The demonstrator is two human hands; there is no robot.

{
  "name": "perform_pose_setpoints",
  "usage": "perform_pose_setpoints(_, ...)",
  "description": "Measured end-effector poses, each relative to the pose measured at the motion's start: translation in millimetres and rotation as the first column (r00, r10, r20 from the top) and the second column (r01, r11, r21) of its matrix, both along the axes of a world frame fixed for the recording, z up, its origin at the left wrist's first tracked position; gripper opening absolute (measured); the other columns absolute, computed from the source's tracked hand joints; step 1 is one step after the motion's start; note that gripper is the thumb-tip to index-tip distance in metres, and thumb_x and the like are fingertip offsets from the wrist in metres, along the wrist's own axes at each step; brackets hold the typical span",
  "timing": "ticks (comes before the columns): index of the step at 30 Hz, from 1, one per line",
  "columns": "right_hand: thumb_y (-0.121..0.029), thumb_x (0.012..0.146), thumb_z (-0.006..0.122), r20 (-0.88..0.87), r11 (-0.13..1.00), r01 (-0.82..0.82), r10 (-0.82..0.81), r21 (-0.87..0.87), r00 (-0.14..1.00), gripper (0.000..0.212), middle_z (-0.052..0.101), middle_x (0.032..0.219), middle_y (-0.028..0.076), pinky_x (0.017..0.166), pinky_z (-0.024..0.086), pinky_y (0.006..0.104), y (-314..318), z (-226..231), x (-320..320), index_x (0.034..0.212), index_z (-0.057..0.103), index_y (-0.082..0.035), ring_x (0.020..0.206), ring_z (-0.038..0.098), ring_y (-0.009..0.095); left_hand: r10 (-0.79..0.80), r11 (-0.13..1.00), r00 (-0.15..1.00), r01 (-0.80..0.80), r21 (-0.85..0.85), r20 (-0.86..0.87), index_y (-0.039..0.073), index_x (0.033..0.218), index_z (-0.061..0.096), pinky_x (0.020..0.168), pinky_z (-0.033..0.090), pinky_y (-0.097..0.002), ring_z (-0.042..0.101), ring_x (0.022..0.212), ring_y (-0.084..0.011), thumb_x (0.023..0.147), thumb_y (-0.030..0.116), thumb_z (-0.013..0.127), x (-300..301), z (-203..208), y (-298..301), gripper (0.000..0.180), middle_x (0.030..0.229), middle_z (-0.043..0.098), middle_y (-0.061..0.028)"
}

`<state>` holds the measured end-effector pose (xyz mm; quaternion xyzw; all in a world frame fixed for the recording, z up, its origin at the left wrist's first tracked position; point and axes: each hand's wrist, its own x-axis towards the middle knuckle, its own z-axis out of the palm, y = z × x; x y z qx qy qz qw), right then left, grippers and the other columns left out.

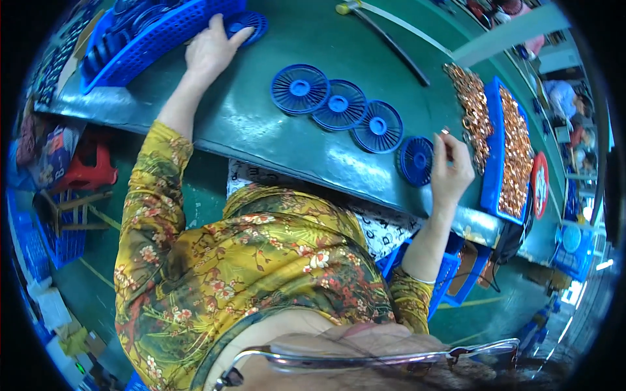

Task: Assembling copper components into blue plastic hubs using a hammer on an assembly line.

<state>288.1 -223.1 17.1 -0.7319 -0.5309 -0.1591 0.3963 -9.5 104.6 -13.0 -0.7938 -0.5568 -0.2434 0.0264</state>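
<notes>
At the far left, my left hand [210, 51] spans the near edge of a round blue slotted plastic disc [255, 27], its thumb and forefinger laid over it beside a basket. On the right, my right hand [452, 168] pinches a small copper-coloured piece [445, 131] between thumb and fingertips, above the table. Just left of that hand lies a darker blue slotted disc [416, 160]. Three more discs form a slanting, overlapping row: one disc [300, 88], a middle disc [338, 104] and a third disc [377, 126]. Each has a solid round hub.
A blue basket [156, 40] of discs stands at the far left of the green table [254, 140]. Loose copper-coloured pieces [471, 104] lie beside a blue tray [493, 150] full of them at right. A dark rod-like tool [391, 45] with a yellow end lies at the back.
</notes>
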Motion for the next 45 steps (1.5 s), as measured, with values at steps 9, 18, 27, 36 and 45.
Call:
perform_pose_setpoints(9,0.0,0.073,0.076,0.095,0.978,-0.133,0.119,0.16,0.988,0.017,0.065,0.085,0.009,0.065,0.05,0.0312,-3.8,0.2,-45.4,0.088,0.067,-0.003,0.075,0.062,0.023,-0.288,0.952,0.903,0.234,0.197,0.32,0.003,0.115,0.056,0.078,0.049,-0.0423,0.061,0.089,-0.0315,0.077,0.023,0.074,7.3,14.2,-48.2,0.046,0.095,0.06,-0.0155)
perform_pose_setpoints(18,-0.002,0.064,0.08,0.286,0.911,-0.369,0.31,0.183,0.907,0.027,0.063,0.084,0.007,0.064,0.051,0.0328,7.4,6.1,-82.7,0.087,0.066,-0.004,0.073,0.062,0.023,-0.289,0.758,0.278,0.651,0.041,0.916,0.004,0.102,0.057,0.071,0.041,-0.0201,0.046,0.079,-0.0037,0.098,0.019,0.052,40.5,29.4,-186.1,0.016,0.088,0.053,0.0038)
perform_pose_setpoints(27,-0.005,0.067,0.078,0.285,0.894,-0.413,0.355,0.176,0.89,0.022,0.06,0.083,0.004,0.063,0.049,0.0325,30.8,5.5,-105.8,0.083,0.063,-0.008,0.074,0.059,0.022,-0.177,0.585,0.292,0.799,-0.138,0.94,0.002,0.111,0.054,0.08,0.04,-0.0203,0.047,0.087,-0.0046,0.102,0.023,0.042,54.1,29.1,-216.2,0.026,0.096,0.055,0.0007)
perform_pose_setpoints(36,-0.006,0.073,0.072,0.094,0.951,-0.308,0.31,-0.037,0.946,0.02,0.059,0.088,0.009,0.068,0.047,0.0361,35.9,3.0,-117.6,0.089,0.06,-0.004,0.081,0.057,0.027,-0.142,0.484,0.242,0.863,-0.146,0.96,0.002,0.117,0.036,0.087,0.042,-0.0259,0.048,0.095,-0.0083,0.09,-0.006,0.048,52.5,2.0,-221.2,0.03,0.107,0.05,-0.0055)
perform_pose_setpoints(45,-0.017,0.082,0.07,0.199,0.988,-0.152,0.148,0.004,0.969,0.029,0.065,0.118,0.005,0.106,0.029,0.0404,25.8,5.5,-121.3,0.109,0.07,-0.007,0.126,0.047,0.031,0.117,0.24,0.021,0.97,-0.049,0.993,-0.002,0.135,0.033,0.101,0.039,-0.0309,0.049,0.117,-0.0141,0.091,-0.002,0.049,51.8,24.0,-214.8,0.047,0.125,0.051,-0.0094)
